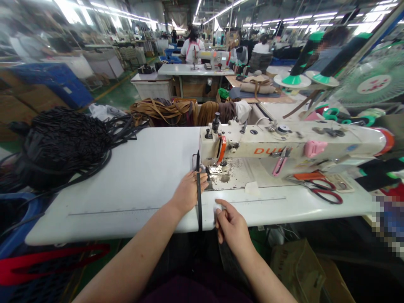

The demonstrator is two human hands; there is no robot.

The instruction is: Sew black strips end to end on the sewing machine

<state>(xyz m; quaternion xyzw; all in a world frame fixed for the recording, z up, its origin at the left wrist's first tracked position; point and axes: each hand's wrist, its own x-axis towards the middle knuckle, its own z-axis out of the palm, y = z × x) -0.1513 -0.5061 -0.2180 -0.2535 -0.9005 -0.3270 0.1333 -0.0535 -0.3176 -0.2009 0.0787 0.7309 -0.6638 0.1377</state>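
Observation:
A narrow black strap (199, 206) runs from the head of the white sewing machine (246, 145) over the table's front edge. My left hand (186, 191) lies flat beside the presser foot and needle plate (217, 170), fingers stretched out. The strap crosses over those fingers. My right hand (233, 225) is at the table's front edge, to the right of the strap and apart from it. Its index finger reaches forward while the thumb and other fingers curl together. Whatever they may hold is hidden.
A heap of black straps (66, 143) covers the table's left end. Red-handled scissors (325, 191) lie at the right, and pink thread snips (280, 162) hang on the machine. Brown straps (167, 111) are piled behind. Thread cones (299, 63) stand at the back right. A person (192, 44) sits farther off.

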